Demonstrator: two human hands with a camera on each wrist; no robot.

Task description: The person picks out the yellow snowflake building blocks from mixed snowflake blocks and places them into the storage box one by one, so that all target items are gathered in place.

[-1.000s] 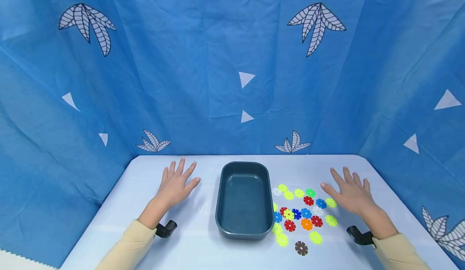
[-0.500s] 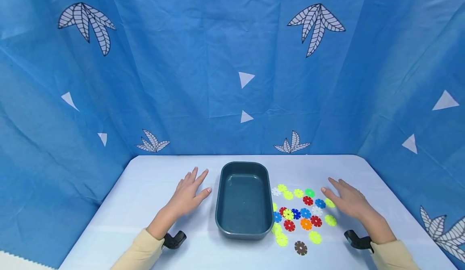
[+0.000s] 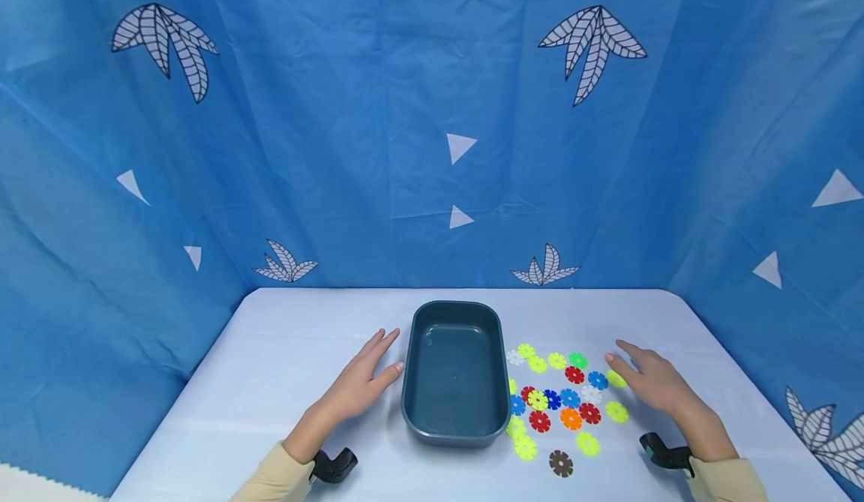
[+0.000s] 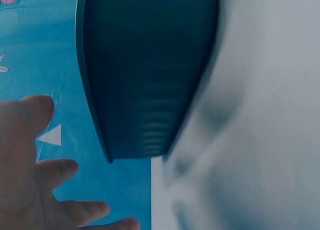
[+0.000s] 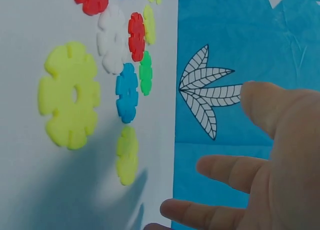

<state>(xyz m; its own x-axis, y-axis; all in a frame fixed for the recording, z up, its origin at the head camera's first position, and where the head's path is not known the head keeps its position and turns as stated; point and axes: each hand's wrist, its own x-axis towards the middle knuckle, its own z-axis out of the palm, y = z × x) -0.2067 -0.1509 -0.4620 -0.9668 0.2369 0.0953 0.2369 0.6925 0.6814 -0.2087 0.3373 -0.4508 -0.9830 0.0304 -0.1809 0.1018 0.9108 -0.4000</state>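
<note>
A dark teal rectangular bin (image 3: 455, 440) stands at the middle of the white table, with nothing inside it. Just left of the bin, my left hand (image 3: 361, 383) hovers with its fingers extended, apart from the bin wall; the left wrist view shows that wall (image 4: 150, 79) close by. To the right of the bin lie several flat, notched, flower-shaped plastic discs, among them an orange disc (image 3: 571, 419), a brown disc (image 3: 561, 463) and a green disc (image 3: 577, 360). Over the right edge of these, my right hand (image 3: 653, 382) hangs, fingers spread, holding nothing. Nearest it is a yellow disc (image 5: 70, 95).
The white table (image 3: 304, 337) runs back to a blue patterned curtain (image 3: 378, 149) that closes in the rear and both sides. A black wrist mount (image 3: 335, 465) sits under the left wrist, another black mount (image 3: 664, 453) under the right.
My left hand has moved right and nearer to me, up to the bin's left side. My right hand has lowered a little and turned towards the discs. The bin and discs have stayed put.
</note>
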